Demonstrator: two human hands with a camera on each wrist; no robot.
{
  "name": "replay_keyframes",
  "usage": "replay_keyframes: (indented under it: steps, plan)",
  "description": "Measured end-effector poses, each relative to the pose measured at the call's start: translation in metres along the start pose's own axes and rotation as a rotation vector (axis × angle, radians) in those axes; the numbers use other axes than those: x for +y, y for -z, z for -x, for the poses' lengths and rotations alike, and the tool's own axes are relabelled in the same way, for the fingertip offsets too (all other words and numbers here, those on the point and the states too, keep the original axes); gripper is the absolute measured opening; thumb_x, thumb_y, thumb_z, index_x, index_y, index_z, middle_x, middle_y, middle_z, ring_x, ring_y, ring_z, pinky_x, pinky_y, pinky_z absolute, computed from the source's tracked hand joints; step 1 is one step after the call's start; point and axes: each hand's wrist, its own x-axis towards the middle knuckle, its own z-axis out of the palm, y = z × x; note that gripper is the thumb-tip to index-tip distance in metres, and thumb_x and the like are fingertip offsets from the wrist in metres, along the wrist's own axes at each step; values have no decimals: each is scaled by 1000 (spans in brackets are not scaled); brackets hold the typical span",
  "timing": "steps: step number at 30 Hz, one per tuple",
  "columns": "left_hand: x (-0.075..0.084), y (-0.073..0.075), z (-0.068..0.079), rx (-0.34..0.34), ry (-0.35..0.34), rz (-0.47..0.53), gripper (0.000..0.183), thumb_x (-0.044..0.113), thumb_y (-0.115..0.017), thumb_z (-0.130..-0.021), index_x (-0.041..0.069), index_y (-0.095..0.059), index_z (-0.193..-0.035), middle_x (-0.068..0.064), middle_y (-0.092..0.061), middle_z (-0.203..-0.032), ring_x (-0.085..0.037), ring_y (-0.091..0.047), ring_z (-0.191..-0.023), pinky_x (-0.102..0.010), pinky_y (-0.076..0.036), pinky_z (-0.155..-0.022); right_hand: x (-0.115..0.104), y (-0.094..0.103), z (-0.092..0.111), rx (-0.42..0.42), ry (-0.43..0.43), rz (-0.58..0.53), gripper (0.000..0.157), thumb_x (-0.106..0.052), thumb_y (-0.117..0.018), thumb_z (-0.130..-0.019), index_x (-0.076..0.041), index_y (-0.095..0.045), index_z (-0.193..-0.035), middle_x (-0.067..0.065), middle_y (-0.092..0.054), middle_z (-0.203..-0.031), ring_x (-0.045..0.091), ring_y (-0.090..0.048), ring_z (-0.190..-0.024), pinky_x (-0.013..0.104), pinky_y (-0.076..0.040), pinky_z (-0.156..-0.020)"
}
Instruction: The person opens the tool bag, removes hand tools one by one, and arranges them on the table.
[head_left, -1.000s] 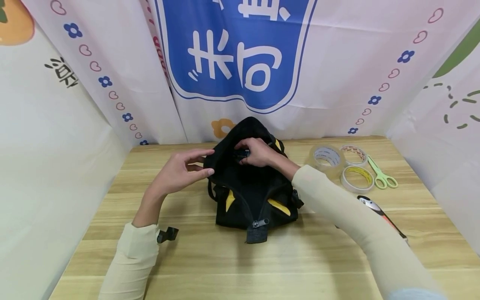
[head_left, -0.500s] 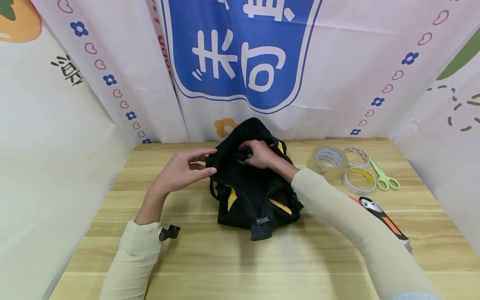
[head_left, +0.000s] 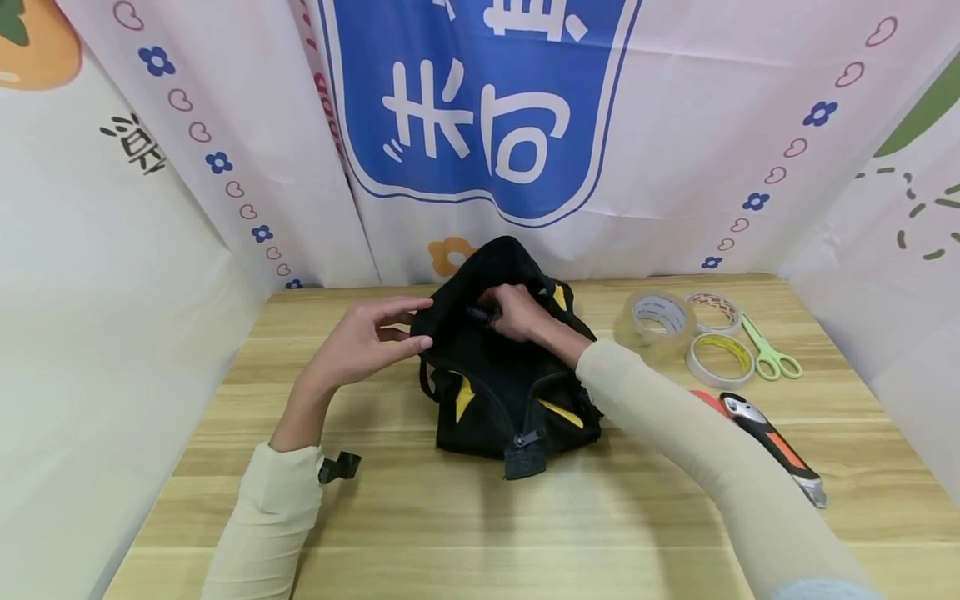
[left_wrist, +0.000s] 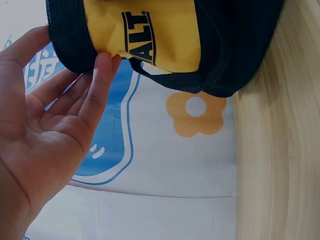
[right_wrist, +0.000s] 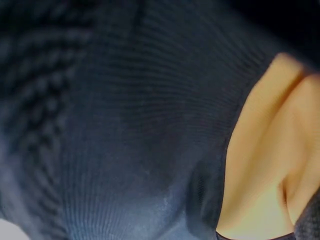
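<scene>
A black and yellow tool bag [head_left: 480, 421] stands on the wooden table with its zipped mouth spread wide. My left hand [head_left: 367, 340] pinches the left rim of that mouth between thumb and fingers. In the left wrist view, the fingers of my left hand [left_wrist: 55, 110] hold the black edge beside a yellow panel [left_wrist: 175, 30] with lettering. My right hand [head_left: 516, 312] reaches inside the bag, its fingers curled at a small dark thing [head_left: 478, 314] with a bluish tint, mostly hidden. Only black and yellow bag fabric [right_wrist: 145, 125] fills the right wrist view.
To the right lie a wide clear tape roll [head_left: 654, 323], two narrower tape rolls [head_left: 720, 360] and green scissors [head_left: 768, 354]. A utility knife [head_left: 776, 446] and part of a red thing [head_left: 708, 402] lie by the right sleeve. A printed cloth [head_left: 675, 167] hangs behind.
My right hand has sunk slightly deeper into the bag with the small dark thing. My left hand keeps its hold on the rim. More of the utility knife shows beside the right sleeve.
</scene>
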Motion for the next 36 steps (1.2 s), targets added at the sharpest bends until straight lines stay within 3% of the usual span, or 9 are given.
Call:
replay_keyframes:
  steps: [10,17,22,29,33,36]
  plan:
    - [2,-1,1,5,2,3,52,10,-79,-98,4,-65,-147,-18,-68,-145,-34,-71,-122,-15,-60,-93,-14,11,24,22,39,-10,33,-6,-75,-95,-6,-77,-128,12,-76,-131,28,-72,-115,43,-61,-100]
    - [2,-1,0,6,7,-3,52,11,-80,-98,5,-65,-147,-17,-68,-145,-33,-71,-122,-15,-60,-93,-27,34,54,104,64,-34,29,-7,-77,-95,-8,-80,-124,11,-78,-124,24,-75,-105,41,-64,-92]
    - [1,-2,0,5,3,-15,52,11,-80,-98,5,-65,-147,-17,-68,-146,-33,-70,-122,-16,-60,-93,-31,53,81,142,75,-113,28,-6,-76,-94,-7,-80,-122,11,-78,-120,22,-73,-99,37,-63,-86]
    - [0,-2,1,8,-4,-15,52,11,-80,-98,5,-65,-147,-17,-68,-146,-34,-70,-122,-15,-60,-93,-30,83,118,170,51,-210,31,-3,-78,-94,-6,-79,-125,13,-76,-114,25,-72,-98,40,-65,-89]
    - [0,-2,1,10,-1,-19,52,11,-79,-98,5,-65,-147,-17,-67,-147,-33,-70,-123,-14,-59,-93,-23,100,137,192,12,-254,33,-2,-76,-96,-5,-77,-128,16,-74,-121,29,-70,-107,43,-66,-95]
    - [0,-2,1,10,-1,-21,52,11,-80,-98,6,-65,-147,-17,-67,-147,-33,-69,-123,-14,-60,-93,-16,111,153,214,-47,-272,34,-3,-76,-97,-7,-77,-130,15,-73,-127,30,-70,-111,37,-66,-96]
